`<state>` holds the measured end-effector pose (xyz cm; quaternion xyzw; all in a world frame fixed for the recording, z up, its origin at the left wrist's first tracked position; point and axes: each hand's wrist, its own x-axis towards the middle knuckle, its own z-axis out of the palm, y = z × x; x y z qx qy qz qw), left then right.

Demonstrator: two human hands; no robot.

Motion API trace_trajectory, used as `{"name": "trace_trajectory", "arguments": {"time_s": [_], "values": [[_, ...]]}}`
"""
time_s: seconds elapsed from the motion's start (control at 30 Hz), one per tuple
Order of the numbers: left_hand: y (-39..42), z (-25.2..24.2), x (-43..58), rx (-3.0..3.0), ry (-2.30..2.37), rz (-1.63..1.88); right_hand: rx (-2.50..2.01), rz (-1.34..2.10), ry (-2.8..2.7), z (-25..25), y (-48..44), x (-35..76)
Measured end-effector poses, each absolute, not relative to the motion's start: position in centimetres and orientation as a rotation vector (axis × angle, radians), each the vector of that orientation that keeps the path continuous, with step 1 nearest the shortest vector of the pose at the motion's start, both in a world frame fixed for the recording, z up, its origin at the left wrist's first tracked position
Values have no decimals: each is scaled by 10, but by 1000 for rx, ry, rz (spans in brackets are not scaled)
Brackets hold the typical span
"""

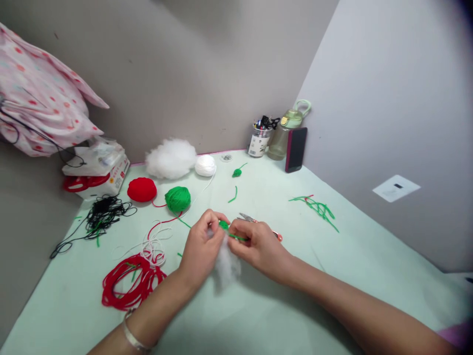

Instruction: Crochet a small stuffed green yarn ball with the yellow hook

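My left hand (201,249) and my right hand (258,244) meet over the pale green table (258,315), both with fingers pinched. Between them sits a small green crocheted piece (223,225) with a green strand running to the right hand. A tuft of white stuffing (227,264) hangs under the piece, between the two hands. Small scissors (248,217) lie just behind my right hand, partly hidden by it. A green yarn ball (178,198) lies behind my left hand, its strand leading toward the piece.
A red yarn ball (142,189), white yarn ball (205,165) and a big white stuffing heap (170,158) lie at the back. Red cord loops (127,286), black cord (103,212), green scraps (318,207), a pen jar (258,140), bottle (284,133) and phone (295,149) surround.
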<state>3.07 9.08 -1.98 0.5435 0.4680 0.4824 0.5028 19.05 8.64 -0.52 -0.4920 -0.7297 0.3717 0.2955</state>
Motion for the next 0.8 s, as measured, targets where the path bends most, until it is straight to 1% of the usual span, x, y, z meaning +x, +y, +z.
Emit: {"name": "trace_trajectory", "arguments": {"time_s": [0.1,0.2,0.33,0.47,0.53,0.8], "values": [[91,-17,28,1270,1077,1110,-1325,1164,-1702,-8,95,193],[93,-14,23,1140,970,1040,-1317,1224,-1557,-10,104,197],[100,-14,19,910,846,963,-1308,1262,-1540,-10,109,201],[102,-22,21,895,843,926,-1291,1283,-1563,-11,107,200],[102,-26,23,885,841,932,-1297,1246,-1618,-11,104,201],[103,-31,23,980,884,1027,-1306,897,-2056,-4,91,200]]}}
